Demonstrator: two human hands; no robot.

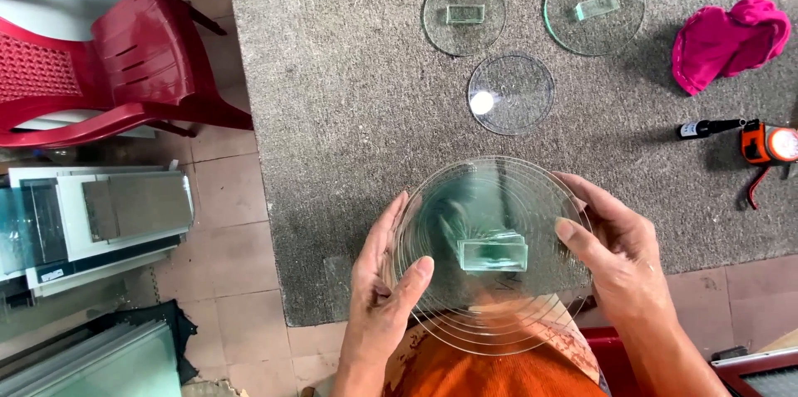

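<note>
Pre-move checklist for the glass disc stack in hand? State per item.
1. Both hands on the stack of glass discs: left hand and right hand at opposite edges. Ok.
2. Discs aligned: edges fan out at the bottom. Not ok.
3. Small glass block fixed to the top disc: cannot tell.
4. Bare grey mat ahead of the stack. Ok.
5. Three loose discs, nearest, apart from the stack. Ok.
6. Tape measure off to the side. Ok.

Bare felt point(332, 114) left; three glass discs point(510, 93) block ahead.
</note>
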